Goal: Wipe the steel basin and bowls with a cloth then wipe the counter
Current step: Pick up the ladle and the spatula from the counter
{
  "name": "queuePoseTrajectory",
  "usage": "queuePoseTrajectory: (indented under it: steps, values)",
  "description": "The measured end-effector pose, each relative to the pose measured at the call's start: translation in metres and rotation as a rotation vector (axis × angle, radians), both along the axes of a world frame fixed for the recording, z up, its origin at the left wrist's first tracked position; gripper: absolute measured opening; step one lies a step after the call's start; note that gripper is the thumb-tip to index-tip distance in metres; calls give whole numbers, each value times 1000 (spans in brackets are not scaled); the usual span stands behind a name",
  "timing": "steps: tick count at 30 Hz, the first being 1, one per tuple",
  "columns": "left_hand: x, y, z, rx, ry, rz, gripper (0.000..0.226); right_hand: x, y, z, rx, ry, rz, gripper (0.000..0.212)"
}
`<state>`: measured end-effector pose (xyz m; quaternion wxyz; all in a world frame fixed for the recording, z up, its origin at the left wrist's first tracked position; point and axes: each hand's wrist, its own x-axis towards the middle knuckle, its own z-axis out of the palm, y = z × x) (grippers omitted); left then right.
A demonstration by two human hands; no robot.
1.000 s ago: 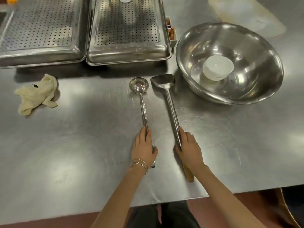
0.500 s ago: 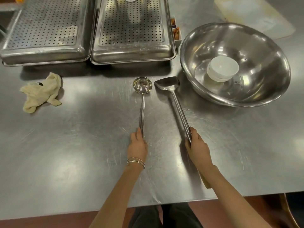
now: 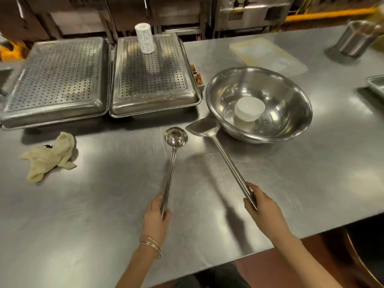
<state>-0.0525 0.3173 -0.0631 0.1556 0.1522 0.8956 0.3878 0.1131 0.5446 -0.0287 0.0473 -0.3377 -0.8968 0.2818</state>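
Head view shows two hands low and near. The left hand (image 3: 154, 218) is wrapped around the handle of a ladle (image 3: 175, 138). The right hand (image 3: 265, 210) is wrapped around the handle of a long spatula (image 3: 202, 127). Both tools look lifted a bit off the counter (image 3: 104, 204), with the spatula's blade just beside the steel basin (image 3: 291, 113).

The wiping does not seem to have begun. The cloth (image 3: 48, 159) lies crumpled on the left of the counter, well apart from both hands. The steel basin sits to the right, and white bowls (image 3: 250, 109) are stacked inside it. I think the tools must be put away first, then the cloth picked up. The basin, the bowls and the counter are all left to wipe.

The counter is shiny steel with many fine scratches. Two trays with little holes (image 3: 149, 80) sit at the far left, upside down. A white roll (image 3: 144, 40) stands on one. Big kitchen machines fill the far wall.
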Motion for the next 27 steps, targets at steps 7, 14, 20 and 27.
queuePoseTrajectory:
  steps: [7, 14, 20, 27]
  values:
    - [-9, -1, 58, 137, 56, -80, 31, 41, -16, 41, 9, 128, -116, 37]
    - [4, 57, 92, 216, 89, -262, 28, 88, -7, 67, 3, 315, -350, 31]
    - [52, 124, 88, 245, 44, -475, 31, 154, 7, 69, 50, 358, -584, 34]
    - [144, 217, 69, 251, -7, -675, 30, 263, 50, 70, 52, 358, -797, 35]
